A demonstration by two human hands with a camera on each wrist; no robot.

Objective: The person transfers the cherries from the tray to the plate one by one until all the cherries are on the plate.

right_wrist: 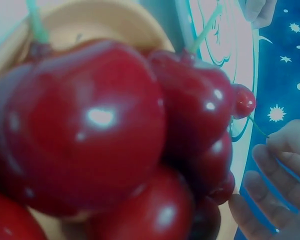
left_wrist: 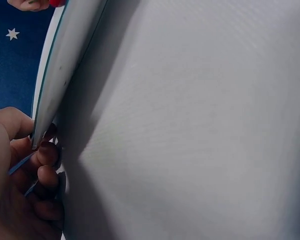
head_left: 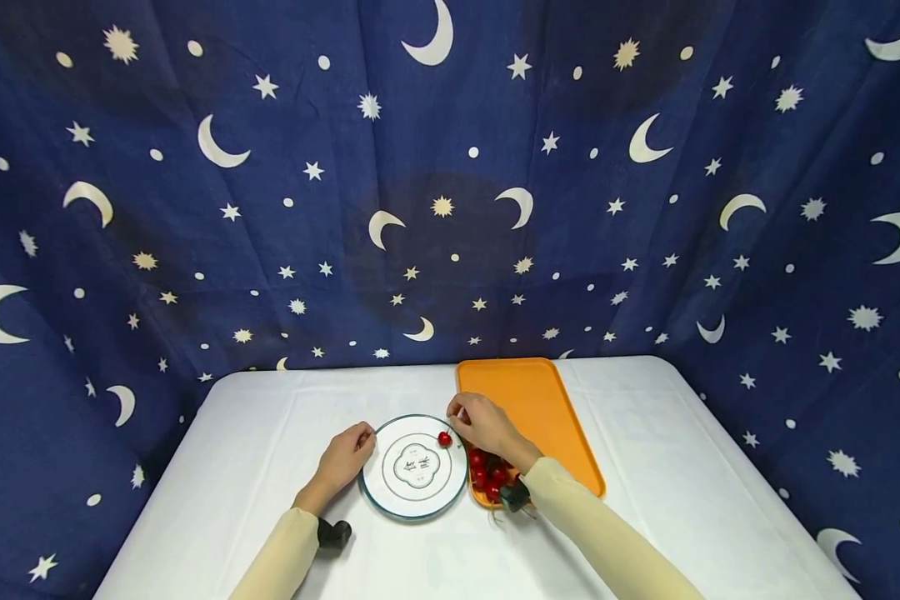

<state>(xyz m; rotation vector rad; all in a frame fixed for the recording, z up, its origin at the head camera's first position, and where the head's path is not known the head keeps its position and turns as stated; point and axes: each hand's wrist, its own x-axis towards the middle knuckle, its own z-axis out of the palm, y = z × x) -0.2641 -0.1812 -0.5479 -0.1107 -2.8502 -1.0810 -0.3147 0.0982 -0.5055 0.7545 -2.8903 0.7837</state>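
A white-clothed table (head_left: pixel 270 433) carries a long orange plastic tray (head_left: pixel 540 408) and a round white plate with a green rim (head_left: pixel 390 500). The left hand (head_left: pixel 342 461) pinches the plate's edge, fingers (left_wrist: pixel 42 157) curled. The right hand (head_left: pixel 483 423) pinches a single red cherry (head_left: pixel 444 438) by its stem over the plate. The right wrist view shows the tray's cherry pile (right_wrist: pixel 105 135) blurred, half hidden overhead.

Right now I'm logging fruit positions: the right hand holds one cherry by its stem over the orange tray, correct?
Not quite: the right hand holds the cherry by its stem over the white plate, not the orange tray. The head view shows it.
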